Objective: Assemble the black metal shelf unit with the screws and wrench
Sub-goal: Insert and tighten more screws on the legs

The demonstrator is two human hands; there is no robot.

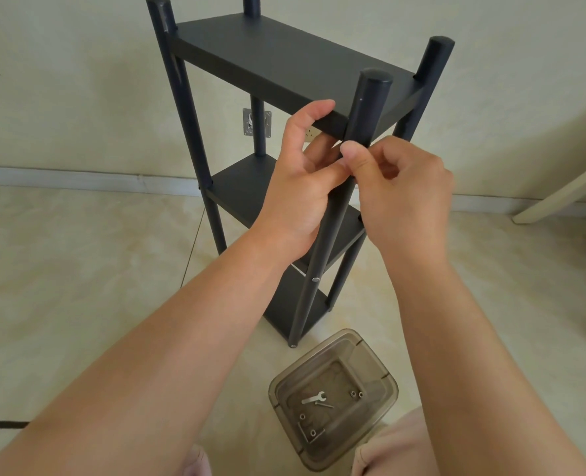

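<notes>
Both hands meet at the near post, just under the top shelf, likely starting a screw by hand.

The black shelf unit (284, 63) stands upright on the floor at centre frame, so the joint sits at working height. The left hand (301, 187) curls its fingers around the near post (363, 111) under the top shelf, probably to steady it. The right hand (398, 190) pinches thumb and forefinger at the post; whatever it holds is hidden. The wrench (313, 397) and spare screws (356, 394) wait in a clear container (384, 424) at lower centre, within reach. A fitted screw (316, 279) shows lower on the post.
</notes>
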